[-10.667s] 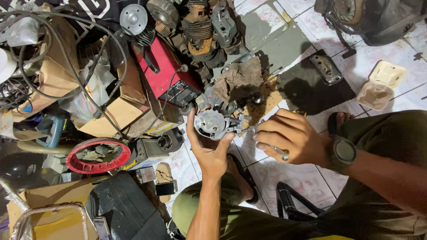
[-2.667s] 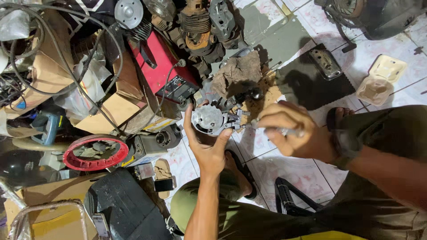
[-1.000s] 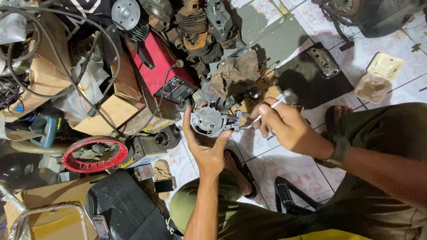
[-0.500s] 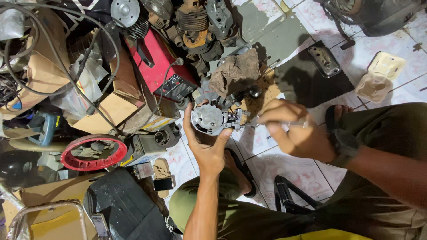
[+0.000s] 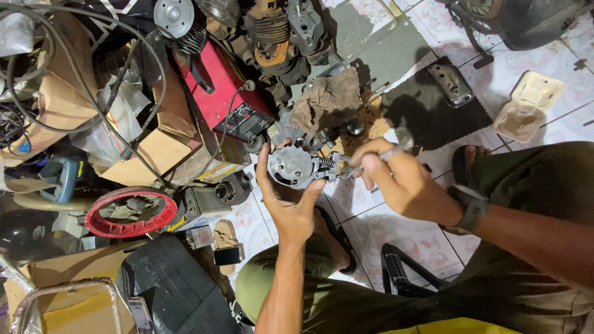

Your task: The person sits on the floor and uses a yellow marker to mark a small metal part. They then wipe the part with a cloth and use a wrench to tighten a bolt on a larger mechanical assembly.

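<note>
Head view, looking straight down at a cluttered tiled floor (image 5: pixel 371 229). At centre frame, left hand (image 5: pixel 291 198) cupped under a round grey metal part (image 5: pixel 292 166), thumb and fingers curled up around its rim, gripping it. Just to its right, right hand (image 5: pixel 402 182) closed around a thin metal tool (image 5: pixel 387 154), pinched between thumb and fingertips, tip pointing left and meeting the small spring-and-bracket side of the part. Watch (image 5: pixel 471 210) on the right wrist. Both forearms coming up from the lower edge, olive trousers (image 5: pixel 532 179) at lower right, a sandalled foot (image 5: pixel 461 162) just right of the right hand.

Right above the part, a crumpled brown rag (image 5: pixel 328 102) lying on dark engine pieces. Upper centre, a red box-shaped machine (image 5: pixel 223 93) with a black handle, tilted, with finned engine cylinders (image 5: pixel 267 28) near the top edge. Upper right, a dark mat (image 5: pixel 427 114) with a small chrome cover (image 5: pixel 451 83) on it, and a cream plastic tray (image 5: pixel 526 105) further right. Left of centre, a red ring (image 5: pixel 130 212) around a dusty disc, cardboard boxes (image 5: pixel 154 145) and black cables (image 5: pixel 74 74) filling the upper left. Lower left, a black case (image 5: pixel 173 284) beside another cardboard box (image 5: pixel 68 303)
</note>
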